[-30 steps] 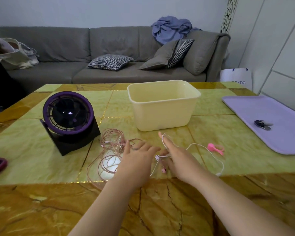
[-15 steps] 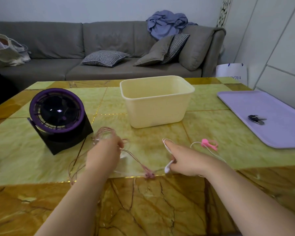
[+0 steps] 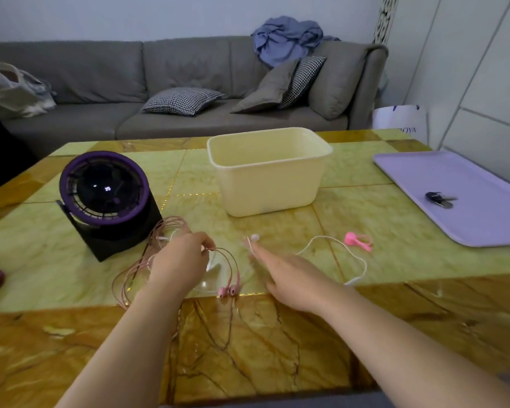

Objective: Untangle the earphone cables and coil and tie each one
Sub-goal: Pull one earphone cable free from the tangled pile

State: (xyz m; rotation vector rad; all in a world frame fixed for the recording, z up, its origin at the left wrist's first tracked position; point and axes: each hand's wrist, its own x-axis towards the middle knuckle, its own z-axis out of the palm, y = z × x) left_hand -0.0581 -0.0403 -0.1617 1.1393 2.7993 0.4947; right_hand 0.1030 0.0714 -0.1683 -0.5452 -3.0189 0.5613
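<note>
The pink earbuds [image 3: 228, 290] have pulled clear of the white earbud [image 3: 254, 237]. The right hand [image 3: 289, 275] has dropped its pinch and now lies flat, fingers straight and blurred, with the white bud just off its fingertip. The left hand [image 3: 180, 260] pinches the pink cable [image 3: 233, 262], whose loops trail toward the fan [image 3: 103, 189]. The untangling looks nearly done. Next up is coiling the pink cable, which takes both hands.

My two bare forearms run from the bottom edge toward the middle of the frame. My left hand [image 3: 178, 262] is left of centre, back of the hand up. Its fingers [image 3: 199, 241] are curled and pinch the pink earphone cable [image 3: 233, 289]. My right hand [image 3: 289, 278], just right of centre, is blurred, with fingers straight and pointing to the upper left and the thumb spread.
</note>
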